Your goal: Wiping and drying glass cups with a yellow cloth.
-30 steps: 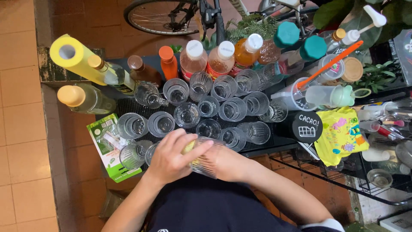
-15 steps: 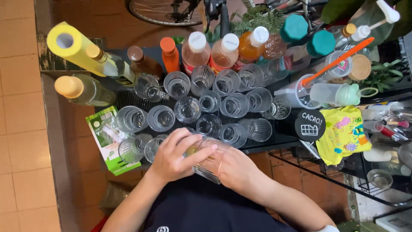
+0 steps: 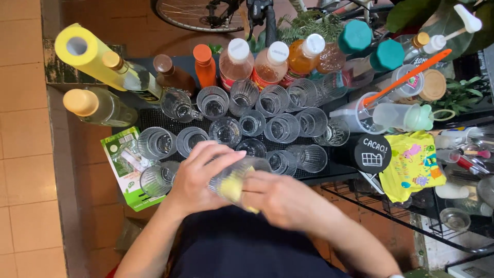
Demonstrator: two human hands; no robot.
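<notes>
At the near edge of the black bar mat (image 3: 154,119), close against your body, your two hands meet over a ribbed clear glass (image 3: 237,177). Your left hand (image 3: 198,177) wraps its fingers over the top of the glass and clamps it on its side, tilted toward your right. Your right hand (image 3: 280,198) is curled shut around a yellow cloth (image 3: 232,189), which is stuffed into the mouth of the glass and shows through its wall; a corner of it pokes out below your fingers. The glass is off the mat, held just above its near edge.

Beyond your hands, the mat carries rows of empty ribbed glasses (image 3: 280,127) standing upright, mouths up, packed close together. Along the far edge stand syrup bottles: two with white caps (image 3: 237,51), an orange one (image 3: 205,64), a brown one (image 3: 172,74), and two teal-lidded jars (image 3: 355,36). At the far left corner a yellow paper roll (image 3: 85,51) leans beside a clear bottle with a tan cap (image 3: 98,105). A green printed carton (image 3: 126,167) lies flat at the near left corner, partly under two glasses. To the right of the mat sit a round black lid (image 3: 372,153), a yellow printed cloth (image 3: 414,164) and a measuring jug holding an orange spoon (image 3: 406,77).
</notes>
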